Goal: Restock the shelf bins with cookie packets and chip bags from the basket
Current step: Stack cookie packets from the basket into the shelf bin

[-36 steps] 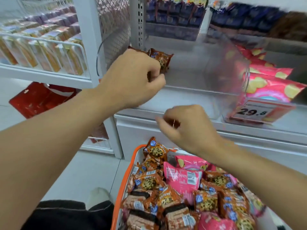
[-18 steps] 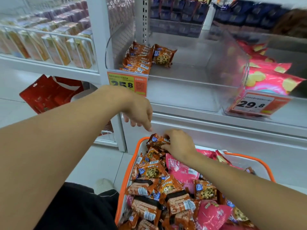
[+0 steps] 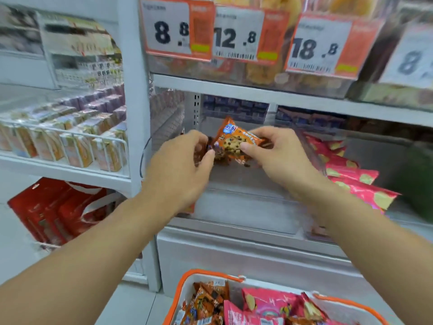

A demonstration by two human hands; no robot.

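Observation:
My right hand (image 3: 278, 158) pinches an orange chocolate-chip cookie packet (image 3: 234, 141) between thumb and fingers, up inside the clear shelf bin (image 3: 243, 207). My left hand (image 3: 180, 170) is at the packet's left end, its curled fingers on darker cookie packets (image 3: 207, 148) that it mostly hides. Pink chip bags (image 3: 351, 174) lie in the bin to the right. The orange-rimmed basket (image 3: 185, 280) stands below at the bottom edge, holding more cookie packets (image 3: 206, 303) and pink chip bags (image 3: 264, 306).
Price tags (image 3: 178, 29) reading 8.8, 12.8 and 18.8 hang on the shelf above. A white upright post (image 3: 134, 102) divides off the left shelf with boxed goods behind a wire rail (image 3: 70, 141). Red packages (image 3: 51, 212) sit on the lower left shelf.
Both hands rose from the basket to the shelf bin. My right hand now carries a cookie packet, and the view tilted upward so the upper price tags show.

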